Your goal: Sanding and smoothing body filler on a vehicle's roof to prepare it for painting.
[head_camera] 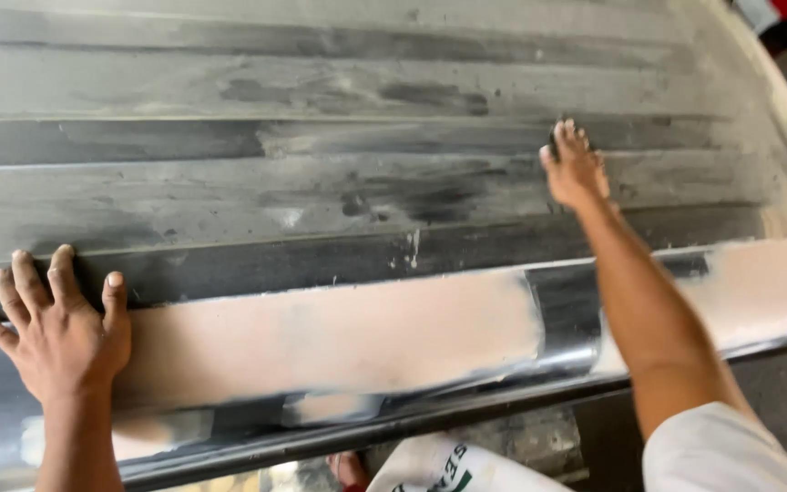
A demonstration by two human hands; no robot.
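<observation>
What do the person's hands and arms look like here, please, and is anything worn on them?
Both hands are bare: no gloves, rings, watch or bands show. The left hand and its forearm are uncovered to the frame's edge. The right hand has a bare forearm too, with a short white sleeve starting near the elbow.
</observation>
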